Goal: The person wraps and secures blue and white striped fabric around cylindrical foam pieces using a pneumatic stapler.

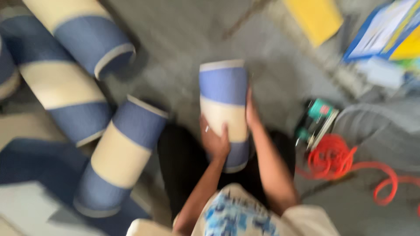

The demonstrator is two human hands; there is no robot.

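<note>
Both hands, left hand [215, 139] and right hand [251, 111], are gripping a blue-and-cream tube [224, 109], more tubes [118, 153] lying nearby.

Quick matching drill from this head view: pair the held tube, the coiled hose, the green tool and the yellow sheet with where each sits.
Things:
1. blue and cream tube
2. orange coiled hose
3. green tool
4. yellow sheet

Places:
A. top of the view, right of centre
B. between the left hand and the right hand
C. on the floor, just above the hose coil
D. on the floor at lower right

Pairs: 1-B, 2-D, 3-C, 4-A
</note>
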